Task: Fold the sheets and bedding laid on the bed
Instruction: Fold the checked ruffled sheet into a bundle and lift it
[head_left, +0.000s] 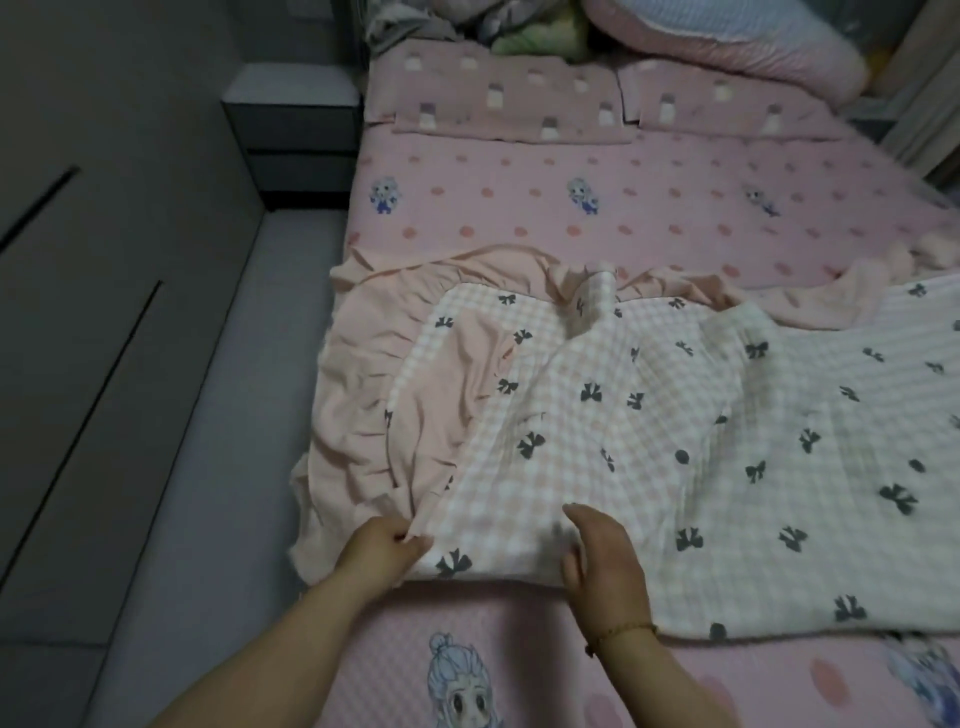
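- The checked cover (649, 415), pale pink and white with dark bows printed on it, lay rumpled across the near half of the bed (519, 208), running from near the bed's left edge off toward the right of the view.
- Its pink ruffle (358, 395) lay bunched along the cover's left and far sides, and part of the plain pink underside was turned up near the left corner.
- The left hand (376, 553) was at the cover's near-left corner, its grip clamped on the cloth: thumb and fingers pinched the edge where the checks met the ruffle.
- The right hand (602, 561) lay on the cover's near edge, just to the right of the left hand, thumb spread away from the curled fingers. That spot was blurred, so I cannot tell whether this grip had closed on any fabric.
- A thin bracelet (623, 631) circled the right wrist.
- The fitted sheet under the cover was pink with darker dots and cartoon figures.
- Two flat pillows (498, 98) in a dusky pink print lay side by side at the head of the bed.
- Behind them sat a rolled pink quilt (727, 47) and a heap of other crumpled fabric.
- A grey nightstand (296, 119) stood beside the head of the bed on the left, next to a grey wardrobe (104, 260).
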